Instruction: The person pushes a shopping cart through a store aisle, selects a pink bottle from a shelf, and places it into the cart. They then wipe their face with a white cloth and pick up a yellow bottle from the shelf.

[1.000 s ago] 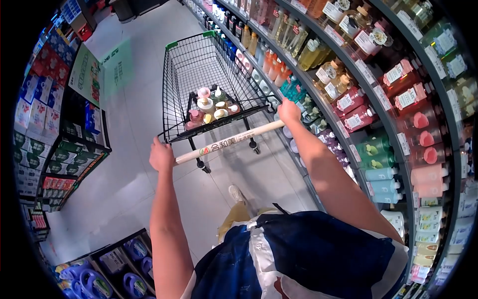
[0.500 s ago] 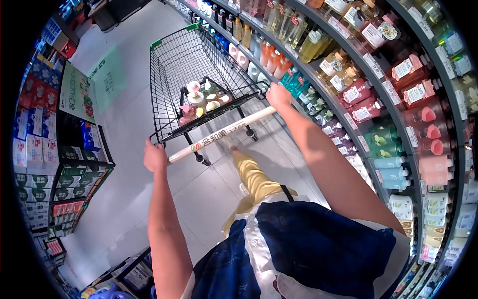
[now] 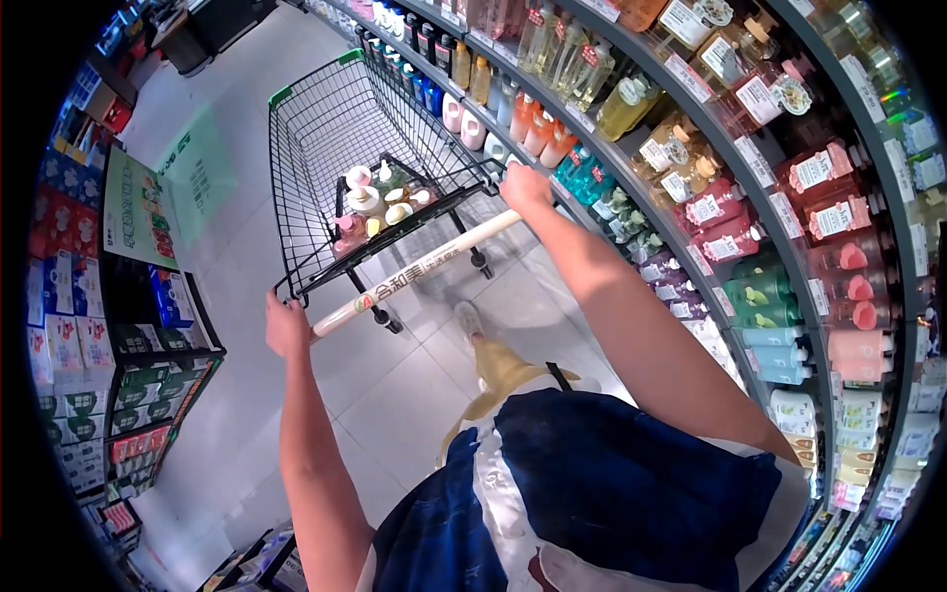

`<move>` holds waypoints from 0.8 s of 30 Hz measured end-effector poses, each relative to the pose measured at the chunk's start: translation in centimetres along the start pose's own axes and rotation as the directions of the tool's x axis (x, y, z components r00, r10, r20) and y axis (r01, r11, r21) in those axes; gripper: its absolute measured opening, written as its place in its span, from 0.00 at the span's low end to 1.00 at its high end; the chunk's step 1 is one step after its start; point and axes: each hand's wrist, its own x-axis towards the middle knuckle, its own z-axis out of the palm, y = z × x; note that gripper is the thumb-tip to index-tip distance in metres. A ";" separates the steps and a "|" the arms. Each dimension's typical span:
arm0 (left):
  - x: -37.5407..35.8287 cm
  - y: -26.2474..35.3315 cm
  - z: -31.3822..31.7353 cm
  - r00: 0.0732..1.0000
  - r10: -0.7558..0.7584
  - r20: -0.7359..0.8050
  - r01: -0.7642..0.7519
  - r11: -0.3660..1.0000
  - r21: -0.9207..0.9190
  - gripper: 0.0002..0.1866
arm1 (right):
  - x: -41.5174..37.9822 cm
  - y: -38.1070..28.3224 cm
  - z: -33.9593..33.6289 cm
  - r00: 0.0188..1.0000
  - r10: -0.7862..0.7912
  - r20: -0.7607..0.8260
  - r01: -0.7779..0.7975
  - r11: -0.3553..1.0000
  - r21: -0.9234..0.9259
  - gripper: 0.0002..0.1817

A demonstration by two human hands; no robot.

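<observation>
My left hand (image 3: pixel 287 325) is wrapped round the left end of a pale shopping cart handle (image 3: pixel 414 271). At the other end, my right hand (image 3: pixel 526 187) closes on the same bar beside the black frame. In front of me stretches the cart's black wire basket (image 3: pixel 296 148), with green corner caps. Several pump bottles (image 3: pixel 367 200), white-topped and pink, stand together at its near end. Dark printed characters run along the bar between my hands.
Shelves of bottles (image 3: pixel 710 222) with price labels curve along the right side. On the left are stacked boxed goods (image 3: pixel 74 345) and a green-and-white sign board (image 3: pixel 141 209). Grey tiled floor (image 3: pixel 237 414) runs ahead. A dark counter (image 3: pixel 187 49) stands at the far left.
The cart and both hands have shifted slightly left in view. A foot in a light shoe now shows below the handle. Both hands keep their hold on the bar.
</observation>
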 end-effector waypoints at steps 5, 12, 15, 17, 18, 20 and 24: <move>5.0 0.8 0.8 1.000 -0.002 0.013 0.002 1.000 0.012 0.26 | 4.4 -2.8 0.8 0.999 0.002 -0.054 0.001 0.998 0.063 0.11; 12.2 2.1 1.2 0.997 0.055 0.044 -0.056 0.998 0.001 0.28 | 10.2 -6.8 1.0 0.982 -0.025 -0.185 0.058 0.982 0.178 0.09; 15.0 2.8 1.6 0.994 0.099 0.038 -0.100 0.995 0.027 0.27 | 12.5 -8.1 0.4 0.980 -0.081 -0.183 0.123 0.965 0.232 0.08; 16.3 3.7 1.3 0.995 0.098 0.027 -0.099 0.994 0.053 0.27 | 14.1 -9.2 0.4 0.972 -0.072 -0.225 0.131 0.958 0.257 0.07; 17.2 3.5 1.6 0.995 0.094 0.035 -0.096 0.994 0.053 0.27 | 14.9 -9.8 0.6 0.967 -0.057 -0.249 0.125 0.955 0.268 0.07; 17.9 4.8 1.0 0.998 0.055 0.037 -0.057 0.996 0.069 0.27 | 16.2 -10.7 0.6 0.962 -0.080 -0.261 0.150 0.954 0.258 0.06; 22.1 3.6 2.6 0.993 0.117 0.012 -0.118 0.990 0.079 0.27 | 18.8 -12.9 1.3 0.966 -0.078 -0.248 0.140 0.959 0.245 0.10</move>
